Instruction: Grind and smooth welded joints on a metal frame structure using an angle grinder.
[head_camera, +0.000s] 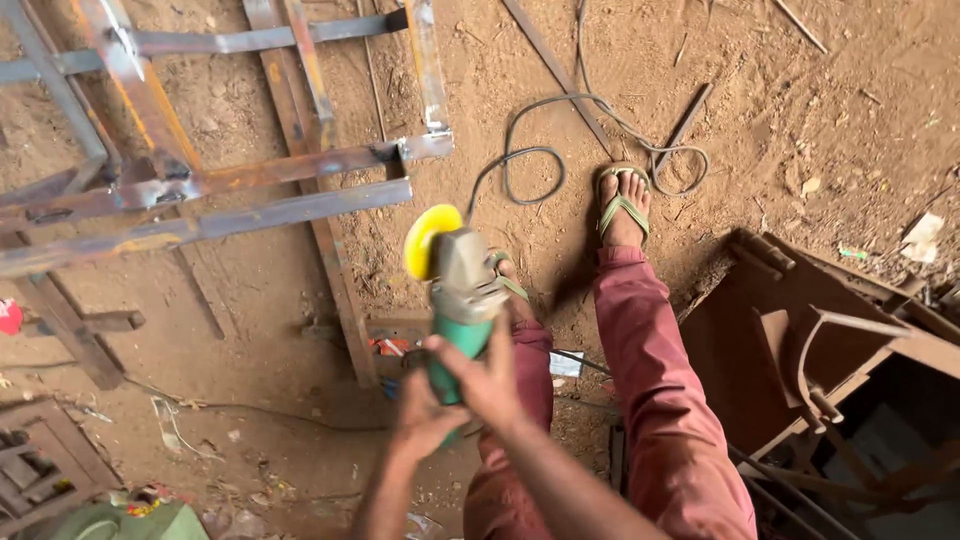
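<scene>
I hold a green angle grinder (462, 300) with a yellow disc (427, 240) in both hands above the dirt floor. My right hand (487, 380) grips the green body from the right. My left hand (420, 415) wraps the rear of the body from below. The disc points toward a welded frame of rusty steel bars (250, 175) at the upper left and hangs a little short of its nearest bar. My legs in maroon trousers (650, 400) and a sandalled foot (622, 205) stand to the right.
A grey cable (540, 150) loops on the dirt by my foot. Loose steel strips (560, 70) lie beyond it. A rusty metal box (800, 340) stands at the right. Scrap and a metal grate (40, 470) lie at the lower left.
</scene>
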